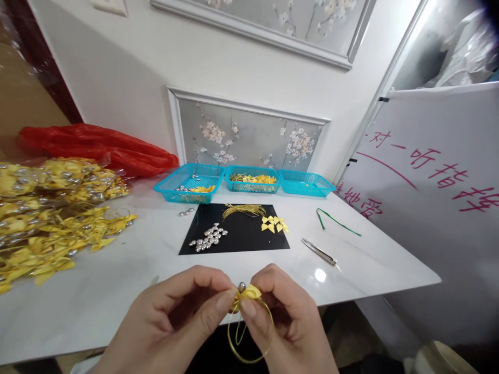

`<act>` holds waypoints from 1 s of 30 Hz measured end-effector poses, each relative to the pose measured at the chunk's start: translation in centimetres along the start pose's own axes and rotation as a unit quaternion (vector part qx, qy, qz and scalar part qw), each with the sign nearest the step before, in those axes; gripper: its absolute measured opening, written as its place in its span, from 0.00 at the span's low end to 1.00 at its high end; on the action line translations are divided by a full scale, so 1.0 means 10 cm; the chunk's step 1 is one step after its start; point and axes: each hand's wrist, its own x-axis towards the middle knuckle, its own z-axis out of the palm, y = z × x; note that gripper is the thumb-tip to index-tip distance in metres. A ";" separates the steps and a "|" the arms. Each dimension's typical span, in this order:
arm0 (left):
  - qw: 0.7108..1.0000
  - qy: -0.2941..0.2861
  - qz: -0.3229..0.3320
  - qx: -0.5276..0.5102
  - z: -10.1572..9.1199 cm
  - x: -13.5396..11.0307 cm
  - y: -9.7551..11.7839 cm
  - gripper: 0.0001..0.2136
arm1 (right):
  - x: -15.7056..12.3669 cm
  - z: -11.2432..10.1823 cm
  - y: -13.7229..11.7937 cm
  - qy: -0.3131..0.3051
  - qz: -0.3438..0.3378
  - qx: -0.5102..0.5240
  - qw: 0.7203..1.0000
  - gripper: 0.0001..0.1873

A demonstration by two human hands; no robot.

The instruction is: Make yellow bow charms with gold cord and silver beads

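My left hand (175, 317) and my right hand (288, 317) meet at the table's front edge, both pinched on a small yellow ribbon bow (249, 293) with a silver bead (242, 286) on top. A loop of gold cord (249, 337) hangs down from the bow between my hands. On the black mat (237, 244) beyond lie several silver beads (208, 238), a bundle of gold cords (244, 210) and a few yellow bows (275, 224).
A heap of finished yellow bows (47, 218) and a red plastic bag (97, 148) fill the left of the white table (117, 280). Three blue baskets (191, 182) stand at the back. Small snips (319, 253) and a green ribbon (337, 222) lie right. A whiteboard (429, 197) leans at right.
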 end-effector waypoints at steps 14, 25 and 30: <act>0.999 -0.028 -0.002 -0.045 0.02 0.05 0.03 0.02 | 0.01 0.01 0.01 0.009 -0.001 -0.028 1.000 0.16; 0.995 -0.048 -0.068 -0.048 -0.02 0.04 0.11 0.04 | 0.03 -0.01 0.02 0.007 -0.059 -0.088 0.994 0.16; 0.989 -0.038 -0.071 -0.122 0.02 0.06 0.05 0.05 | 0.03 -0.02 0.01 0.003 -0.056 -0.087 0.995 0.16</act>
